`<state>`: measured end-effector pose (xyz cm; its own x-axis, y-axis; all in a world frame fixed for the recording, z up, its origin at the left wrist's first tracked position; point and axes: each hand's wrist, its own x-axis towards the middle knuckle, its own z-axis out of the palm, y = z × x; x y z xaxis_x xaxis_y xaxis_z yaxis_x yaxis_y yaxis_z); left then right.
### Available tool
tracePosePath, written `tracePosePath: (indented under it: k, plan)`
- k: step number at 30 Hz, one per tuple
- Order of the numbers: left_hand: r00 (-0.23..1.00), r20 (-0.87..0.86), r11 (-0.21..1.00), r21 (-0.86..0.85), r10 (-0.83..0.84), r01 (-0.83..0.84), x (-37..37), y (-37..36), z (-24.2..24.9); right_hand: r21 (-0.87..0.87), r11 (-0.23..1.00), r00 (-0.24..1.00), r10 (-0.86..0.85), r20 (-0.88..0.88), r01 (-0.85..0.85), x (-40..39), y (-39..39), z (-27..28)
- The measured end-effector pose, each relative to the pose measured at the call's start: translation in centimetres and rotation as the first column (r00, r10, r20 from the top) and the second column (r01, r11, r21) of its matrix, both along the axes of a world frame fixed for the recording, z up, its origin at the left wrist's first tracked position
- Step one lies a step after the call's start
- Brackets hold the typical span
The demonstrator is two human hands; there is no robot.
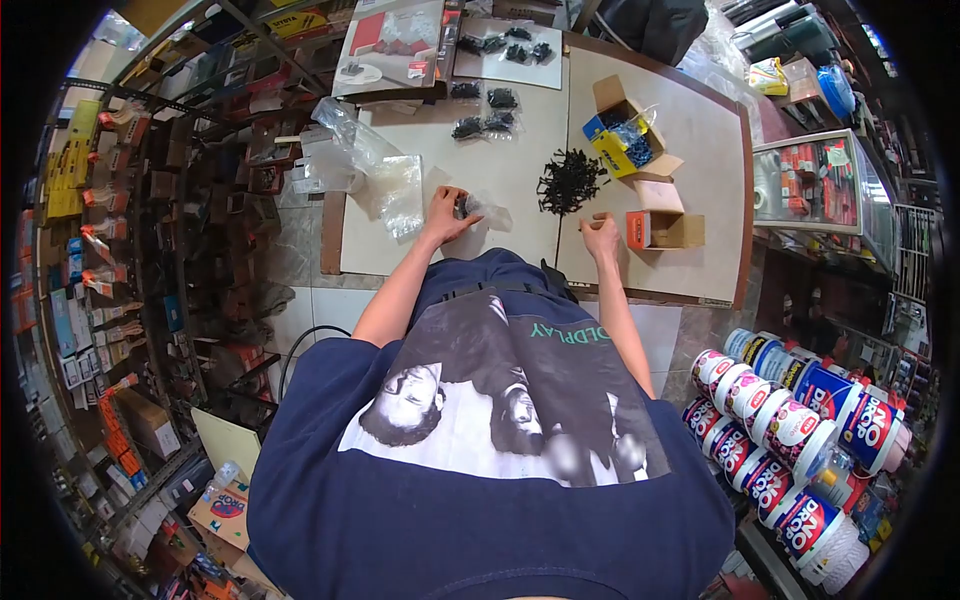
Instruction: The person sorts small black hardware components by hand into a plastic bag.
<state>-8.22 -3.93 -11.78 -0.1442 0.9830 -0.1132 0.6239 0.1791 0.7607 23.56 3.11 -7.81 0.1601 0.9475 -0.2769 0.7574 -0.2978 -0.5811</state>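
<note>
My left hand (450,214) is closed around a small clear plastic bag (493,211) over the table; some dark pieces seem to show in the bag by the fingers. To the right, my right hand (600,238) has its fingers curled together just below a loose pile of small black pieces (568,182). Whatever those fingers pinch is too small to make out. Several small bags filled with black pieces (497,122) lie farther back. Flat clear bags (403,196) rest left of my left hand.
An open yellow-and-blue box (622,148) stands beyond the pile, and an open orange box (640,231) sits right of my right hand. A large printed box (392,45) is at the back. Packed shelves (150,230) rise on the left; stacked paint tubs (790,430) stand on the right.
</note>
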Motion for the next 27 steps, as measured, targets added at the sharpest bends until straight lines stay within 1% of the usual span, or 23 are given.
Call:
tracePosePath:
  k: [3, 8, 10, 13, 15, 16, 18, 19, 21, 22, 24, 25, 27]
  plan:
    - [1.0, -0.004, 1.0, -0.006, -0.005, 0.005, 0.0, 0.0, 0.2, -0.018, 1.0, 0.999, 0.024, 0.036, -0.023, 0.6, -0.6, -0.9]
    - [1.0, -0.008, 1.0, -0.027, 0.004, -0.004, 0.2, -0.1, 0.8, -0.007, 1.0, 0.999, 0.028, 0.033, -0.028, 0.3, -1.1, -2.0]
    - [1.0, -0.009, 0.999, -0.034, 0.004, -0.004, 0.1, -0.1, 0.7, -0.001, 0.999, 0.999, 0.032, 0.02, -0.032, 0.0, -1.1, -1.8]
    - [1.0, 0.006, 1.0, -0.032, 0.001, 0.0, 0.0, 0.0, 0.3, 0.003, 0.996, 0.996, 0.085, 0.027, -0.085, -0.8, -1.1, -1.1]
    - [1.0, -0.007, 0.999, -0.032, -0.005, 0.005, 0.0, 0.0, 0.1, -0.051, 0.994, 0.995, 0.095, -0.035, -0.097, -1.7, -0.8, -0.3]
    - [1.0, -0.007, 0.999, -0.033, -0.005, 0.005, 0.0, 0.0, 0.3, -0.051, 0.994, 0.995, 0.096, -0.036, -0.098, -2.4, -0.6, 0.1]
    - [1.0, 0.006, 0.999, -0.044, -0.002, 0.002, 0.0, 0.0, 0.6, -0.034, 0.985, 0.982, 0.163, -0.091, -0.167, -4.3, 0.0, 1.0]
    - [1.0, 0.006, 0.999, -0.046, -0.004, 0.004, 0.0, -0.1, 0.6, -0.035, 0.986, 0.983, 0.161, -0.091, -0.165, -5.3, 0.3, 1.3]
    - [1.0, -0.004, 1.0, -0.025, -0.002, 0.002, 0.0, -0.1, 0.6, 0.025, 0.962, 0.921, 0.268, -0.283, -0.272, -7.5, 1.0, 2.1]
    - [1.0, -0.005, 1.0, -0.025, -0.003, 0.003, 0.0, -0.1, 0.5, 0.025, 0.962, 0.921, 0.267, -0.283, -0.271, -8.7, 1.1, 3.1]
    - [1.0, -0.02, 1.0, -0.003, -0.005, 0.005, 0.0, -0.1, 0.4, 0.089, 0.888, 0.809, 0.448, -0.379, -0.45, -11.0, 1.2, 4.9]
    - [1.0, -0.02, 1.0, -0.001, -0.006, 0.006, 0.0, 0.0, 0.3, 0.091, 0.888, 0.809, 0.449, -0.379, -0.45, -11.9, 1.1, 5.2]
    - [1.0, -0.01, 1.0, -0.006, -0.006, 0.006, 0.0, 0.0, 0.3, 0.086, 0.846, 0.76, 0.514, -0.397, -0.526, -13.2, 0.9, 5.5]
